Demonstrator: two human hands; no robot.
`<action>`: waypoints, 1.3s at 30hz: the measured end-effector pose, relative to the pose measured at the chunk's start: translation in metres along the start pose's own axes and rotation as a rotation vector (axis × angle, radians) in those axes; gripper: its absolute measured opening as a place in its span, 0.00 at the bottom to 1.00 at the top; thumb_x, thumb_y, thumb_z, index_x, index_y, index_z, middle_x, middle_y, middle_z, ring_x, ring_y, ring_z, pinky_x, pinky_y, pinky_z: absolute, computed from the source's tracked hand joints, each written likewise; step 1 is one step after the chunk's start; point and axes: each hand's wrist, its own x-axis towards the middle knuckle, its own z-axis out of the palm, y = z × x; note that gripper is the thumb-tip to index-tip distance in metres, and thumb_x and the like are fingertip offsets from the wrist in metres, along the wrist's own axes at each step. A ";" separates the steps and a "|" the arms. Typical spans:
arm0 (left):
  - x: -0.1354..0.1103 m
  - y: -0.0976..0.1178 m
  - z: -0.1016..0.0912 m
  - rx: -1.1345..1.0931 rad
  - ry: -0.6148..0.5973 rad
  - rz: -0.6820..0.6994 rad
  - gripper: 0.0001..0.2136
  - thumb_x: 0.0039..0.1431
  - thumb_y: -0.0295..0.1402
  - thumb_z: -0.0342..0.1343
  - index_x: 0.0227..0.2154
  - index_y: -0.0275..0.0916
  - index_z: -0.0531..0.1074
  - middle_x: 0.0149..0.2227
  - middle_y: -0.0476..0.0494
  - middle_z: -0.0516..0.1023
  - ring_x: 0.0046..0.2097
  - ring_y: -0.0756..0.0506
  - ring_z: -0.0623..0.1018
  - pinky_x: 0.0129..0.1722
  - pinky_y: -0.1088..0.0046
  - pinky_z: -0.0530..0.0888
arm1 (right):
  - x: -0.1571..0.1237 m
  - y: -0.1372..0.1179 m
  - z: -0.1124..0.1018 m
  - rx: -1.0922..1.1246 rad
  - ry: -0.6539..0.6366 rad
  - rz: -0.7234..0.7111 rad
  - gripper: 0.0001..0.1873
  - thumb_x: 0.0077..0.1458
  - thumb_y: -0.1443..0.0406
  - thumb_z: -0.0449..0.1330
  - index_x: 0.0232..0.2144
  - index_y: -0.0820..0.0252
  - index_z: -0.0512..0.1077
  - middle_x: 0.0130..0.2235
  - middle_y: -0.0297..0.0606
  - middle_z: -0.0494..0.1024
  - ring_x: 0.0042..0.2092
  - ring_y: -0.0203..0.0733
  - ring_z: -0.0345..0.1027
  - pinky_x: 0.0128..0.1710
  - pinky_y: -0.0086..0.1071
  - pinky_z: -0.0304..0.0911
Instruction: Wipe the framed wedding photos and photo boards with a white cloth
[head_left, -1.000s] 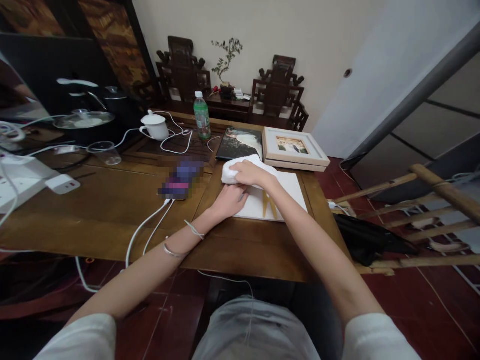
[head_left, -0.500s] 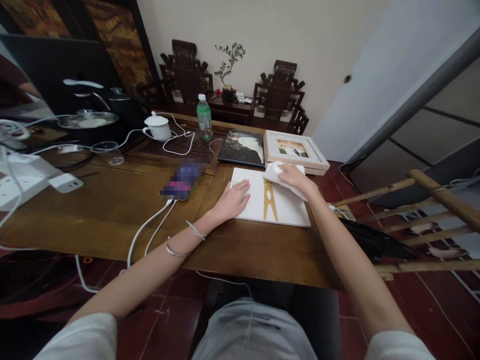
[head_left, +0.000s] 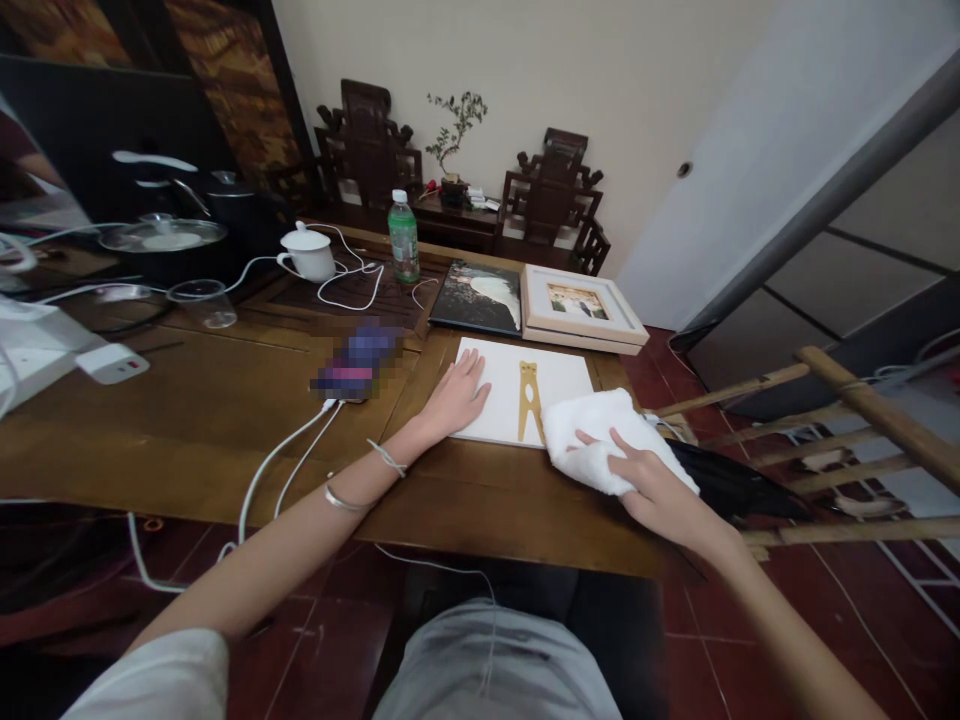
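A flat white panel (head_left: 498, 385) with a gold figure (head_left: 529, 390) on it lies on the wooden table (head_left: 465, 500). My left hand (head_left: 456, 393) rests flat on the panel's left side, fingers stretched out. In my right hand (head_left: 649, 490) is a white cloth (head_left: 600, 430), bunched under the fingers. The cloth covers the panel's lower right corner and reaches over the table's right edge.
Behind the panel lie a dark picture (head_left: 478, 297) and a light-framed photo (head_left: 581, 305). A green-labelled bottle (head_left: 403, 240), a lidded white cup (head_left: 307, 253) and a blurred-out phone-like device (head_left: 358, 362) with cables stand to the left. A wooden rack (head_left: 877, 420) is at the right.
My right hand has brought the cloth from the panel's upper right down to its lower right corner, towards me. My left hand stays on the panel.
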 end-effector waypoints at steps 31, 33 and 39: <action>0.003 -0.017 0.011 -0.019 0.079 0.047 0.22 0.65 0.30 0.39 0.59 0.26 0.60 0.65 0.28 0.57 0.68 0.39 0.54 0.65 0.57 0.56 | 0.006 0.003 -0.011 0.043 -0.044 -0.053 0.20 0.41 0.73 0.46 0.34 0.56 0.72 0.54 0.42 0.74 0.59 0.57 0.61 0.55 0.49 0.56; 0.003 -0.018 0.012 -0.004 0.075 0.049 0.22 0.65 0.29 0.39 0.58 0.24 0.60 0.65 0.26 0.57 0.67 0.38 0.55 0.65 0.57 0.56 | 0.016 0.009 -0.013 0.057 -0.024 -0.078 0.18 0.42 0.72 0.46 0.33 0.56 0.72 0.47 0.42 0.78 0.52 0.55 0.67 0.53 0.48 0.57; 0.003 -0.019 0.011 -0.004 0.077 0.060 0.22 0.64 0.30 0.40 0.58 0.24 0.60 0.65 0.27 0.57 0.67 0.38 0.55 0.65 0.56 0.57 | 0.087 0.044 -0.019 0.076 0.136 0.001 0.07 0.39 0.70 0.46 0.23 0.56 0.63 0.27 0.39 0.72 0.33 0.48 0.66 0.39 0.40 0.60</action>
